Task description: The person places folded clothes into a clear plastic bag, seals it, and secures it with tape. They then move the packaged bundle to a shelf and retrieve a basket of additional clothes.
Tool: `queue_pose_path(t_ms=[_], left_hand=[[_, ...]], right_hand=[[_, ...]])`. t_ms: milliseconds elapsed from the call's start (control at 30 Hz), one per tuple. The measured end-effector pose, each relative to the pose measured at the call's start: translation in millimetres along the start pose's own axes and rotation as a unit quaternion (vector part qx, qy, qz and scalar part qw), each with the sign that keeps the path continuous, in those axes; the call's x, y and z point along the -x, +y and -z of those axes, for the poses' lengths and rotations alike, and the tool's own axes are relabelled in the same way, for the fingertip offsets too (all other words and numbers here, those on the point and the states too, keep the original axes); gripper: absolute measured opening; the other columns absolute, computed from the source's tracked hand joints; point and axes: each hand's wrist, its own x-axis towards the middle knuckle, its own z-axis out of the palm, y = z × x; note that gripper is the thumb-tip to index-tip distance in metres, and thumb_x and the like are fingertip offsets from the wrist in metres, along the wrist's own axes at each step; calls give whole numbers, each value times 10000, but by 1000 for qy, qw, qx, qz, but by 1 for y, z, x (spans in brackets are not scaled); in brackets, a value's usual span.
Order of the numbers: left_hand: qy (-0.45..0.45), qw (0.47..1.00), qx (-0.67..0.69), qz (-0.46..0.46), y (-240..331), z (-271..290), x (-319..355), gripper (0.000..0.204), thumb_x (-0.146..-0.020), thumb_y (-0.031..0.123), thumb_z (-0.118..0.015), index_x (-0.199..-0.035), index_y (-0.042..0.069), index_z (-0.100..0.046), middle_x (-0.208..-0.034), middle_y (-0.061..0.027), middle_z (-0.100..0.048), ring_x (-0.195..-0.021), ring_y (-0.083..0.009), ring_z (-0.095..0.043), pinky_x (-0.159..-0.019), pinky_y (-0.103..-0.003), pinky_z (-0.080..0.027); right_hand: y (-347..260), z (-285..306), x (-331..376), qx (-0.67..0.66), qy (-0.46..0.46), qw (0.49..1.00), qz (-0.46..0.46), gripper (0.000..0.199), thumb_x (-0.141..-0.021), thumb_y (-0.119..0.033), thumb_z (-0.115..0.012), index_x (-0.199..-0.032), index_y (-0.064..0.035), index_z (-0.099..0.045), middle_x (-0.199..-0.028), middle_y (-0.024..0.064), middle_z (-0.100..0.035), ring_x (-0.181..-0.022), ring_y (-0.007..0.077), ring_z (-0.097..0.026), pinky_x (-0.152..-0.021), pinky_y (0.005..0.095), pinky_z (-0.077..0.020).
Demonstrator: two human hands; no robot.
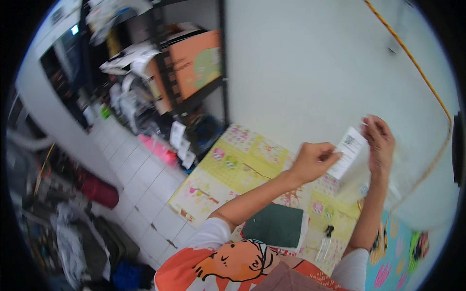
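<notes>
A white printed paper label (347,154) is held up over the table, close to the pale wall. My left hand (314,161) is closed on its lower left edge, thumb and fingers pinched together. On the opposite side my right hand (378,145) has curled fingers meeting at the label's upper right edge; the exact fingertip contact is blurred. Under my forearms a dark green folded cloth (275,225) lies on the table, with white and red material showing beneath it. To its right is a clear spray bottle (324,248) with a black nozzle.
The table (228,179) has a yellow patterned cover. Something clear, like plastic, hangs behind my right wrist. A black shelf (224,104) holds an orange box (195,63). A yellow cord (412,53) runs down the wall. Bags and a maroon cylinder (99,190) crowd the tiled floor's left side.
</notes>
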Motion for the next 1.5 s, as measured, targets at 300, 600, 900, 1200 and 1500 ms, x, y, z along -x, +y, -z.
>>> queue_pose_path(t_ms=[300,600,900,1200,1500], left_hand=[[63,992,-96,-47,-62,-20,-93,207,-891,192,-683,-931,-11,-704,-768,-131,-696,-689,-115,-621,-658,-316,-514],[63,996,34,-56,-80,-46,-196,270,-929,217,-685,-986,-46,-692,-822,-90,-711,-676,-107,-659,-548,-243,-524],[71,992,44,-97,-48,-69,-264,251,-945,191,-655,-958,-57,-687,-792,-97,-720,-720,-151,-705,-645,-286,-551],[123,980,-100,-122,-81,-68,-294,242,-901,226,-659,-908,-11,-705,-822,-152,-723,-710,-224,-711,-661,-362,-535],[86,985,-151,-2,-121,-2,-159,221,-905,276,-612,-906,71,-694,-892,-110,-720,-815,-289,-674,-743,-397,-521]], right_hand=[[24,0,-100,98,9,989,112,386,-897,-227,-722,-1191,11,-648,-1123,97,-679,-1050,171,-639,-874,312,-509],[26,6,-203,77,133,941,303,225,-810,-195,-805,-963,-36,-762,-990,51,-721,-902,115,-628,-790,278,-492],[-7,-9,-266,37,195,880,432,154,-773,-146,-844,-910,-101,-789,-928,-21,-678,-827,72,-550,-684,238,-456],[2,11,-324,22,196,922,333,305,-766,-206,-853,-1005,-56,-735,-947,18,-716,-833,84,-618,-787,277,-504],[50,34,-216,-15,114,986,119,525,-937,-396,-665,-1248,16,-566,-1160,89,-603,-1090,189,-547,-964,344,-436]])
